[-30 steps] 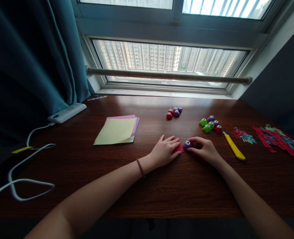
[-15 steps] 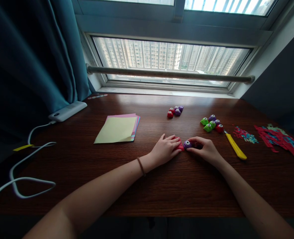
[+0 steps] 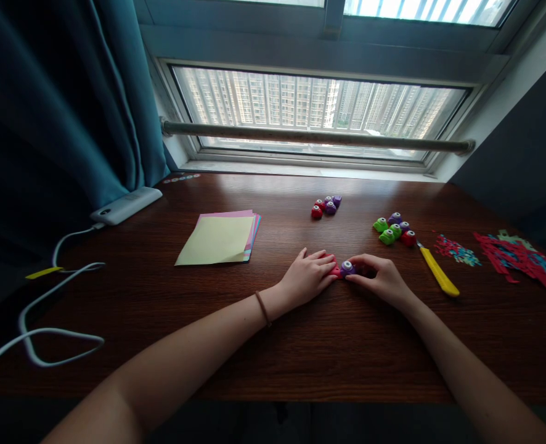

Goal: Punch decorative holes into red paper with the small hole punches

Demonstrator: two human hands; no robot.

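My left hand (image 3: 303, 277) lies flat, fingers stretched out, over a piece of red paper (image 3: 335, 270) on the table; most of the paper is hidden beneath it. Just to the right, a small purple paper punch (image 3: 347, 268) with a white-topped button sits against the paper's right edge. The thumb and fingers of my right hand (image 3: 378, 277) are closed around that punch from the right side. Whether the paper is inside the punch's slot is too small to tell.
Red and purple punches (image 3: 326, 206) stand at the back, with green, purple and red ones (image 3: 394, 229) farther right. Beside those lie a yellow-handled craft knife (image 3: 439, 270), punched confetti (image 3: 458, 250) and paper scraps (image 3: 520, 256). Left are a paper stack (image 3: 217, 239), a white power strip (image 3: 127, 206) and its cable (image 3: 60, 333).
The purple punch has shifted very slightly left against the red paper, and its button top looks whiter, without the dark cross mark. Both hands stay nearly in place.
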